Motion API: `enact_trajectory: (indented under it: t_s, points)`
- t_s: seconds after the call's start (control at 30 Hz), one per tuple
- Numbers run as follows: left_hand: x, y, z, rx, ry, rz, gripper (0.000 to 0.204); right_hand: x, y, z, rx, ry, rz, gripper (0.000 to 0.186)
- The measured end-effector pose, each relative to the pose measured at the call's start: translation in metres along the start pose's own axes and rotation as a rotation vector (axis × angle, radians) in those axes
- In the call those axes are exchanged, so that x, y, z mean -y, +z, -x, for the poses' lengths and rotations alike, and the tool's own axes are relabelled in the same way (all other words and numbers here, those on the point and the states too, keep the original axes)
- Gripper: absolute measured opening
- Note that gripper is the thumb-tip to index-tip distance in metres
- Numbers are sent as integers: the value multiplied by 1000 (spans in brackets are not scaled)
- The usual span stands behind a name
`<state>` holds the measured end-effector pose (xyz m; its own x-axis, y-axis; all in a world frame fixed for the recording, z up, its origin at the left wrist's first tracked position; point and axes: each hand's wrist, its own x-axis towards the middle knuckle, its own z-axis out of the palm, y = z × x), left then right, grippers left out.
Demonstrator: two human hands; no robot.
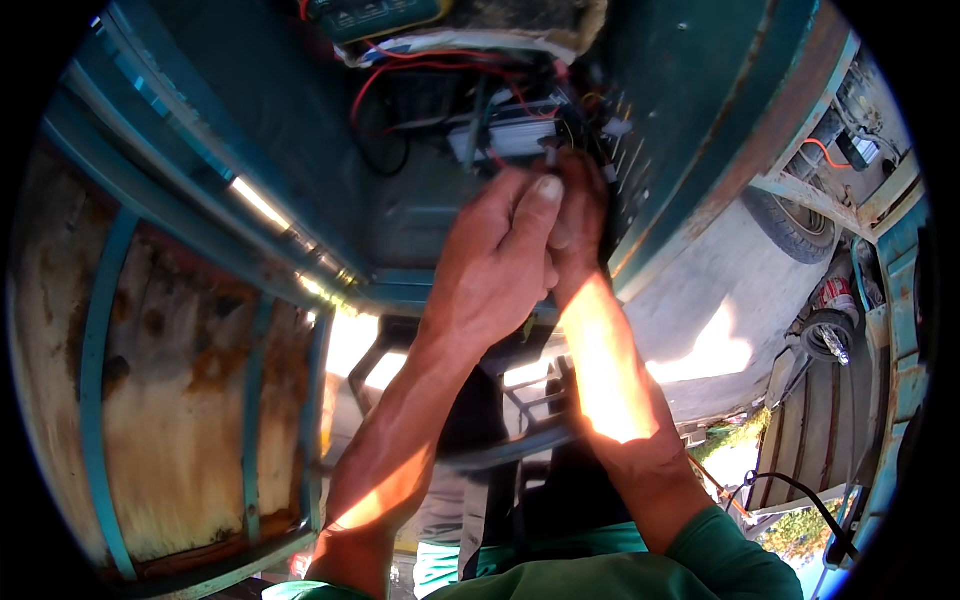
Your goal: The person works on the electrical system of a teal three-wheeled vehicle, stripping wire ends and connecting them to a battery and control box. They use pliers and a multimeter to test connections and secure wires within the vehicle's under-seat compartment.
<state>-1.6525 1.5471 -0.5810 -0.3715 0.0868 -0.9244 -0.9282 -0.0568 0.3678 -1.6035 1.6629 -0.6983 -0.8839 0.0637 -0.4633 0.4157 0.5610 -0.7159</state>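
Note:
Inside a teal metal compartment (400, 225), my two hands meet in front of a silver electronic box (500, 133) with red, yellow and black wires (430, 65). My left hand (500, 240) is closed, thumb uppermost, against my right. My right hand (582, 220) is behind it, reaching toward the wiring, its fingers curled and largely hidden. A small pale piece (550, 155) sticks up at their fingertips; I cannot make out what it is.
Above sits a green-cased device (375, 15) on a worn ledge. Rusty teal-ribbed panels (180, 380) flank me on the left. On the right are a teal wall (680, 140), a tire (800, 225), concrete ground (690, 340) and a small wheel (828, 335).

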Motion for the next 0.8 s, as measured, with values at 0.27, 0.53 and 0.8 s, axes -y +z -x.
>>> enact_trajectory:
  t_s: [0.27, 0.53, 0.8]
  points:
    - [71, -19, 12, -61, -333, 623, 40, 6, 9, -1, -151, 518, -915, 17]
    - [76, -21, -6, -96, 26, 43, 39, 22, 6, -7, -166, 811, -1324, 14]
    - [88, -16, -10, -238, 285, 29, 33, 21, 11, -5, -100, 937, -1366, 14]
